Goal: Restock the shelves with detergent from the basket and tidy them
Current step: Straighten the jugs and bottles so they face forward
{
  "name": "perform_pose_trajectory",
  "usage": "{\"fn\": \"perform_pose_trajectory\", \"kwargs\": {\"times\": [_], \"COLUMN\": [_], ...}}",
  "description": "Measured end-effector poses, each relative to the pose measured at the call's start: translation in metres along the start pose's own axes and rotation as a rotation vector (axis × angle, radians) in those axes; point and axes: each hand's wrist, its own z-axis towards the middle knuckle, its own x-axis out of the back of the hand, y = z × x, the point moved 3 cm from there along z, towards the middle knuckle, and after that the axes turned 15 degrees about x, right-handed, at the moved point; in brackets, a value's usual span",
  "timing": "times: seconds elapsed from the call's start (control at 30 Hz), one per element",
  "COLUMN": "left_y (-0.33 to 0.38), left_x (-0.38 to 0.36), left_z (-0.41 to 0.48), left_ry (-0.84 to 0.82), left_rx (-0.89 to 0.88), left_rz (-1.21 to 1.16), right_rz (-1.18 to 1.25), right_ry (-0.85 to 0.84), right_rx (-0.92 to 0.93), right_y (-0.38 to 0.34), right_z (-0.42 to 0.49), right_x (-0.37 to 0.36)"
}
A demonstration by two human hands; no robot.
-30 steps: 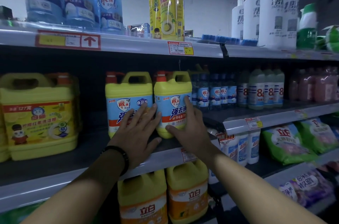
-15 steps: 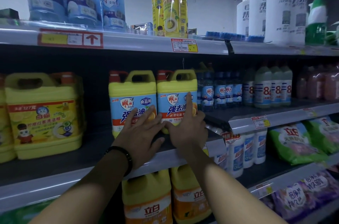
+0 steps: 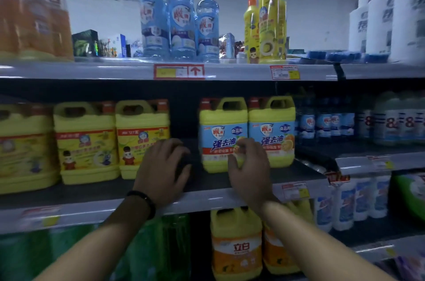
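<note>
Detergent jugs point(image 3: 224, 133) stand between yellow jugs point(image 3: 142, 140) and blue bottles point(image 3: 322, 122).

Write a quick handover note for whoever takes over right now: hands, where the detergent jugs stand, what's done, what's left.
Left hand: empty, fingers loosely bent, over the middle shelf, in front of the gap between the jug groups.
Right hand: no grip, fingers bent in front of the left blue-label jug; contact unclear because of blur.
Jugs: it and the right blue-label jug stand upright, side by side, labels forward. Yellow-label jugs stand left of the gap.
Done: that pair looks faced.
Left: the gap could take more stock; the basket is not in view, so remaining stock is unknown.
</note>
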Motion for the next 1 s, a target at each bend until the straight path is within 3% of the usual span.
{"fn": "perform_pose_trajectory", "kwargs": {"times": [0.1,0.2,0.33,0.43,0.57,0.83,0.9,1.0], "left_y": [-0.061,-0.092,-0.098,-0.102,-0.106,-0.113,-0.114,-0.116], "left_x": [0.028,0.039,0.035,0.034,0.027,0.019,0.019,0.019], "left_z": [-0.010,-0.015,-0.021,-0.020,-0.021,-0.024,-0.024,-0.024], "left_ry": [0.052,0.039,-0.002,0.005,-0.006,-0.045,-0.044,-0.079], "left_rx": [0.160,0.272,0.308,0.335,0.391,0.399,0.399,0.422], "left_rz": [0.069,0.104,0.092,0.058,0.003,-0.138,-0.148,-0.179], "right_rz": [0.142,0.243,0.152,-0.006,0.299,0.627,0.661,0.527], "right_ry": [-0.103,-0.205,-0.265,-0.336,-0.351,-0.467,-0.462,-0.442], "right_rx": [0.052,-0.030,-0.130,-0.096,-0.272,-0.348,-0.369,-0.292], "right_y": [-0.045,-0.084,-0.108,-0.112,-0.110,-0.095,-0.094,-0.091], "right_z": [-0.001,0.005,0.007,0.013,0.024,0.020,0.021,0.018], "right_x": [-0.038,-0.077,-0.118,-0.135,-0.149,-0.167,-0.165,-0.164]}}
